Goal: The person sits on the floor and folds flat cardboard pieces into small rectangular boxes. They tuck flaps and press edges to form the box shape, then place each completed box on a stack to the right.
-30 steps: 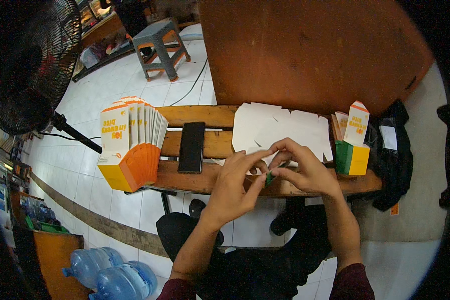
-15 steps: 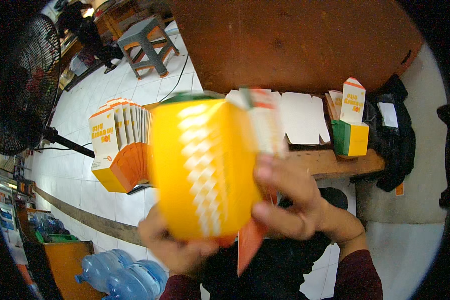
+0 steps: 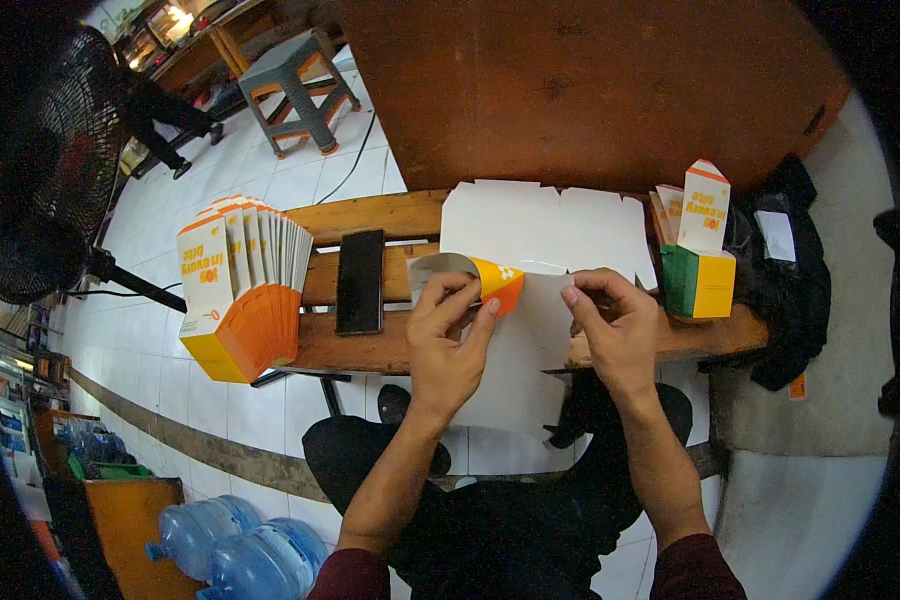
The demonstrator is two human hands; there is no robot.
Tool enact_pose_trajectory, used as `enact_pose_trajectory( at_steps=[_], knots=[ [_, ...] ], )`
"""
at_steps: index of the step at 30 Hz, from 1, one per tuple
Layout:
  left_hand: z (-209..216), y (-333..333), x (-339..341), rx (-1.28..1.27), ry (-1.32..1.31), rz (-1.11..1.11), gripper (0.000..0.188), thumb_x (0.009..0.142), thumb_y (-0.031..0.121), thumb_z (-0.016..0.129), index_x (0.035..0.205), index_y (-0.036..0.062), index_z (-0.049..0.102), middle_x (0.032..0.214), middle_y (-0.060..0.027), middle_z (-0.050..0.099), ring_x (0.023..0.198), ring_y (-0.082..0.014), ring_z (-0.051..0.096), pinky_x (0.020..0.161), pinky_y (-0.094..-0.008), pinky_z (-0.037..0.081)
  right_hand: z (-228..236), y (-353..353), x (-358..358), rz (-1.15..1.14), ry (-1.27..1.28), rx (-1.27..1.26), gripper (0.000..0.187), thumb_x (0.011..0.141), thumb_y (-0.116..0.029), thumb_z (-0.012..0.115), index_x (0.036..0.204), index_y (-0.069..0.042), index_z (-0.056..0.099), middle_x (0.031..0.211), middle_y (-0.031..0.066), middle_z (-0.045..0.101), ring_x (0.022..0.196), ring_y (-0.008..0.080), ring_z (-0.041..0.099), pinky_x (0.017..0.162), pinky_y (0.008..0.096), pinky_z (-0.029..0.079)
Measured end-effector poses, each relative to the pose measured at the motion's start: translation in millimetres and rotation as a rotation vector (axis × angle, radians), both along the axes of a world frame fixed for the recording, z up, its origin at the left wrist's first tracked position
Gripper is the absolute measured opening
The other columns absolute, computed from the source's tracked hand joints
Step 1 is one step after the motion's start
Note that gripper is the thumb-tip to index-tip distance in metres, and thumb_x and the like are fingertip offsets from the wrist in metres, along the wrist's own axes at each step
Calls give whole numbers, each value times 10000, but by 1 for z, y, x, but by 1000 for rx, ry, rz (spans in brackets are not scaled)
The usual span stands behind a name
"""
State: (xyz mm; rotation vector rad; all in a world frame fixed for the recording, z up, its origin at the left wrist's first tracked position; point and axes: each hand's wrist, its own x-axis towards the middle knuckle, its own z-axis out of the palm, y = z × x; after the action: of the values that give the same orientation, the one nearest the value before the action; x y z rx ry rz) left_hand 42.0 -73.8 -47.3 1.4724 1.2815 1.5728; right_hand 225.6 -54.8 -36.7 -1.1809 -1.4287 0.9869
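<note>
Between my hands, above the wooden bench's near edge, is a box blank (image 3: pixel 520 370) of thin card. Its plain white inner side faces up, and a yellow and orange printed part curls over at its upper left. My left hand (image 3: pixel 448 345) is closed on that curled part with thumb and fingers. At the blank's upper right edge, my right hand (image 3: pixel 618 325) pinches the card between thumb and fingertips. More white blanks (image 3: pixel 500 220) lie flat on the bench just beyond my hands.
A fanned row of white, orange and yellow boxes (image 3: pixel 208 285) stands left on the bench (image 3: pixel 315 345). Beside it lies a black phone (image 3: pixel 360 280). A green and yellow box (image 3: pixel 713 285) stands right. A fan (image 3: pixel 55 170), a stool (image 3: pixel 290 85) and water bottles (image 3: pixel 265 560) surround the bench.
The yellow side that faced me, close up, is turned away; the white inside shows. Both hands have moved farther off and changed grip. The phone has come into sight; a person in the background has stepped.
</note>
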Motion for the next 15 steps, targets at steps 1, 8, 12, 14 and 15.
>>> enact_pose_trajectory(
  at_steps=[1, 8, 12, 14, 15],
  knots=[
    [-3, -1, 0, -1, 27, 0, 225, 870, 32, 695, 1074, -60, 673, 1037, -94, 623, 998, -174, 614, 844, -263, 517, -1, 1, 3, 0, 15, -34, 134, 899, -108, 680, 949, 16, 680, 858, 51, 667, 694, 86, 596, 624, 230, 485],
    [-1, 5, 5, 132, 170, 66, 209, 859, -28, 663, 1064, -64, 683, 921, -101, 600, 829, -164, 601, 690, -253, 469, -2, 5, -3, 120, 50, 32, 141, 887, -105, 681, 902, 35, 672, 828, 53, 636, 753, 109, 574, 675, 244, 459],
    [-1, 5, 7, 136, 154, -27, 196, 865, -18, 653, 1054, -66, 682, 925, -123, 612, 826, -181, 608, 717, -260, 474, -7, 6, -7, 122, 23, -74, 157, 905, -117, 656, 929, 38, 665, 822, 56, 623, 743, 116, 562, 681, 247, 450],
    [-1, 3, 6, 55, 54, -41, 214, 863, -12, 658, 1070, -62, 678, 969, -112, 619, 881, -181, 611, 776, -261, 477, -9, 6, -10, 94, 60, -82, 157, 914, -115, 641, 943, 38, 663, 817, 53, 618, 744, 116, 562, 681, 249, 451],
    [-1, 2, 5, 20, 7, -39, 222, 862, -10, 661, 1079, -60, 676, 992, -107, 623, 908, -182, 612, 806, -261, 478, -10, 7, -11, 92, 86, -68, 157, 918, -114, 634, 951, 37, 662, 814, 52, 615, 744, 116, 562, 681, 249, 452]
  ],
)
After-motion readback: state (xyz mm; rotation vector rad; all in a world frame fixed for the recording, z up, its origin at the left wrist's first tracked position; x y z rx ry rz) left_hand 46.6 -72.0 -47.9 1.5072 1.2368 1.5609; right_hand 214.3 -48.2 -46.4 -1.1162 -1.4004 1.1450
